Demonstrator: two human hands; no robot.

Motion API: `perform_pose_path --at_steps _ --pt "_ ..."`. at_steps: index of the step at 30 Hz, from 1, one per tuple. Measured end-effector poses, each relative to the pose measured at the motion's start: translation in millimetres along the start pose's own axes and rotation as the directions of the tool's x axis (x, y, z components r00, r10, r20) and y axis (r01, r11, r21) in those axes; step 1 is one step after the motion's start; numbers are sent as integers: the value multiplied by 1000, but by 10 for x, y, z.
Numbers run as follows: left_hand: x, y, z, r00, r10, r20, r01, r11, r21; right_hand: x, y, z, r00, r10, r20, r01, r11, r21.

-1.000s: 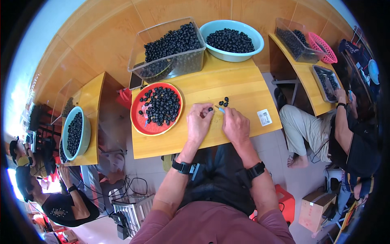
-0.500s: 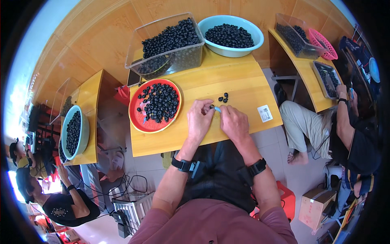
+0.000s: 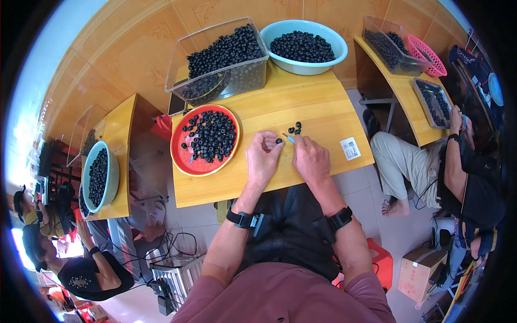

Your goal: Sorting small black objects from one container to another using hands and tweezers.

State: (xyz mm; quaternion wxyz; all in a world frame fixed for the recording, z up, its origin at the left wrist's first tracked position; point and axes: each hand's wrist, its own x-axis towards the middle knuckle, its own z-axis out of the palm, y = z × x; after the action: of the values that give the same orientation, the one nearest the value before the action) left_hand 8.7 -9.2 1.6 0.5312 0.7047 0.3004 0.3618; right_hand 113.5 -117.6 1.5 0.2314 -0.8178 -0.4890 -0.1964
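Observation:
My left hand pinches a small, round, black bead-like piece between thumb and fingertips above the wooden table. My right hand is closed around a small light-blue-handled tool. Its thin tip points up and left, a little apart from the piece. Several loose black pieces lie on the table just beyond my right hand. To the left of my hands, a round red tray with a yellow rim holds many more such pieces.
At the table's far edge stand a clear plastic bin and a light-blue basin, both full of black pieces. A white label is at the right. Co-workers sit at side tables left and right; a red stool is by my right side.
My hands have drawn slightly apart. The tool's tip has come away from the black piece and now shows between my hands.

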Motion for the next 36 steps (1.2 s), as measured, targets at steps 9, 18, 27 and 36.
perform_pose_path --at_steps 9,18,27,36 --pt "-11 55 -29 994 112 -1 -111 988 107 -23 7 -3 1000 -16 -14 16 1000 5" --pt "-1 16 -36 988 156 6 -156 984 85 -17 -3 -21 1000 -6 5 6 1000 -3" --pt "5 6 -20 1000 3 30 -3 1000 -3 -14 -5 -32 1000 -8 -5 8 1000 -4" --pt "15 74 -36 995 94 -16 -92 990 105 -24 4 -21 1000 -14 -19 14 1000 5"
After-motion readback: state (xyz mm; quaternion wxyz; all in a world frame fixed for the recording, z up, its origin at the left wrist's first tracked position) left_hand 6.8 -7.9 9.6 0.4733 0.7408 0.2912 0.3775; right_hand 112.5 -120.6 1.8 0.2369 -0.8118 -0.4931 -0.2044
